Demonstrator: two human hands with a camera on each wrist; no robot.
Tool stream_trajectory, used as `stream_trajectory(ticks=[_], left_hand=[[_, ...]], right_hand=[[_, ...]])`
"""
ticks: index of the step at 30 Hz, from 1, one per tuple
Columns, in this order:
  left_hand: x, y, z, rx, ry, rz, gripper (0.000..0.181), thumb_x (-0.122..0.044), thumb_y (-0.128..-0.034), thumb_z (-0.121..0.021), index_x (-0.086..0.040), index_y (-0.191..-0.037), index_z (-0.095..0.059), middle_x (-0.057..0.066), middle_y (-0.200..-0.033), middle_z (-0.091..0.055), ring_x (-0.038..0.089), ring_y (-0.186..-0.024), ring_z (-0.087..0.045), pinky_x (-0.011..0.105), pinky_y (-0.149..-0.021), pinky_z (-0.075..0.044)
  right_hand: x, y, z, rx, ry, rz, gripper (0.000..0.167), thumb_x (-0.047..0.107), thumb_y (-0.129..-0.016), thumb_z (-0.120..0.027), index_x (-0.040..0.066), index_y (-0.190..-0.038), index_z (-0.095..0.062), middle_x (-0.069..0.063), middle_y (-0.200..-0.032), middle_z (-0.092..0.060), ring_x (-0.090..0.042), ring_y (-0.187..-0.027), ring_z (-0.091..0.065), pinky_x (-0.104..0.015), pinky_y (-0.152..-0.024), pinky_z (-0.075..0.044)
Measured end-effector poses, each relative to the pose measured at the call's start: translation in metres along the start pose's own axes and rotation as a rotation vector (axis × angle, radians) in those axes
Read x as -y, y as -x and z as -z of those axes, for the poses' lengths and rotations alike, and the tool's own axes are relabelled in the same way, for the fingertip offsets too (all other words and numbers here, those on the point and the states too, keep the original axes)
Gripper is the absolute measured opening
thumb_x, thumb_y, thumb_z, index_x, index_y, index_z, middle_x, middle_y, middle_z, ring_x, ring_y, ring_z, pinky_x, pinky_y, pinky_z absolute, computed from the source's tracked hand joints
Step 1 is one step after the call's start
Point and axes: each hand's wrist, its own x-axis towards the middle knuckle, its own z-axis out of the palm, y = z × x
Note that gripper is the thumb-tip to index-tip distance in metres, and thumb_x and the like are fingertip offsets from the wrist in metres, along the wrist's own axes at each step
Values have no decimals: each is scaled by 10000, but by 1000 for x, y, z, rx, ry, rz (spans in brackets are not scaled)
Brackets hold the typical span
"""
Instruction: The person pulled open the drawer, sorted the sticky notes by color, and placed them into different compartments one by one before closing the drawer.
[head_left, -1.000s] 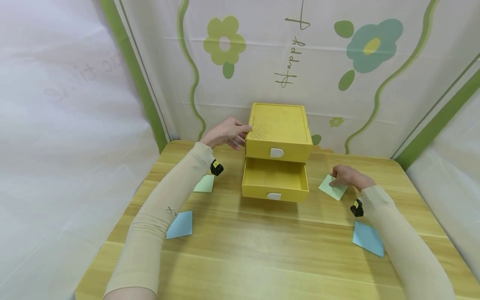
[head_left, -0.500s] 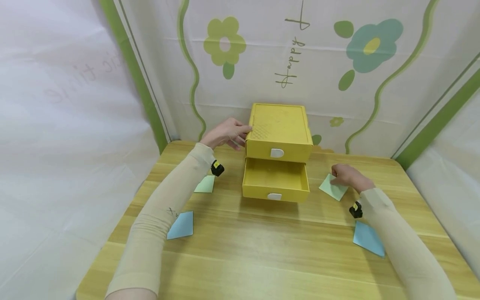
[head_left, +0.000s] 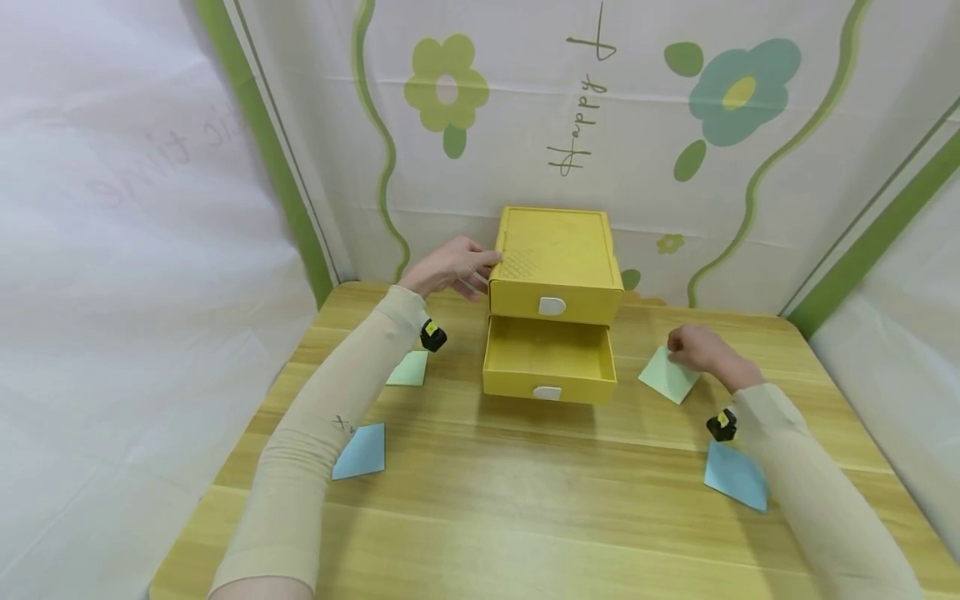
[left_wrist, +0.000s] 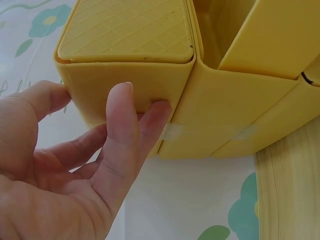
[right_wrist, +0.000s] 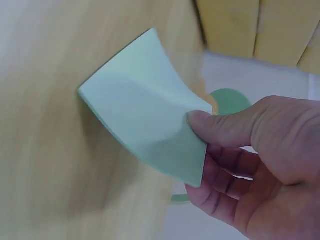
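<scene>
My left grip (head_left: 452,267) leans on the yellow drawer box (head_left: 558,246), fingers loosely spread, holding nothing. Right of the box, my right grip (head_left: 702,348) pinches the green paper (head_left: 669,381) by one edge, over the tabletop (head_left: 517,508). I think I'm picking it up; next needs a steady pinch. Only the right wrist view shows its bend.

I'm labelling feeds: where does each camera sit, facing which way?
Head: head-worn, facing forward and down over the table; left arm and right arm show.
Left wrist: on that wrist, facing the yellow drawer unit; left hand shows.
Right wrist: on that wrist, facing the green sheet; right hand shows.
Head and left wrist share the drawer unit.
</scene>
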Motion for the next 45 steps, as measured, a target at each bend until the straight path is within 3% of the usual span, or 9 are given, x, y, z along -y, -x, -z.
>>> stream_trajectory(ticks=[7, 14, 20, 28, 39, 45], left_hand=[[1, 1, 1, -6, 17, 11, 375, -366, -1011, -540, -28, -1104, -673, 190, -1177, -639, 340, -1023, -682, 356, -690, -633], [3, 5, 1, -7, 13, 10, 390, -369, -1014, -532, -25, -1135, -669, 201, -1189, -638, 358, -1051, -667, 355, -694, -632], [2, 4, 1, -12, 20, 7, 387, -363, -1015, -532, -22, -1139, -666, 191, -1184, -635, 338, -1026, -676, 344, -670, -630], [0, 5, 1, -21, 10, 9, 375, -359, -1012, -539, -23, -1113, -671, 155, -1106, -660, 366, -1068, -666, 375, -713, -633], [2, 2, 0, -7, 36, 20, 372, -353, -1010, -547, -22, -1128, -668, 178, -1166, -643, 302, -980, -698, 336, -657, -628], [1, 1, 0, -2, 33, 6, 374, -357, -1009, -548, -22, -1130, -661, 194, -1191, -625, 303, -978, -695, 351, -682, -631]], right_hand=[[12, 2, 18, -4, -89, 39, 85, 50, -880, -670, -35, -886, -676, -107, -787, -669, -154, -662, -529, -299, -585, -450], [28, 5, 37, -8, -115, 32, 68, 48, -898, -664, -16, -880, -679, -74, -770, -665, -136, -642, -505, -274, -569, -432], [41, 11, 60, -68, -169, 8, 87, 66, -923, -662, -16, -896, -671, -95, -778, -644, -102, -631, -487, -227, -536, -420], [61, 19, 87, -157, -132, -2, 167, 147, -960, -637, -13, -946, -685, -109, -833, -658, -112, -689, -509, -227, -571, -433], [81, 27, 108, -228, -106, -22, 162, 171, -968, -626, 18, -973, -680, -93, -839, -644, -127, -695, -480, -217, -576, -400], [98, 33, 119, -251, -78, 23, 121, 148, -952, -651, 33, -959, -689, -70, -813, -650, -94, -669, -480, -202, -561, -408]])
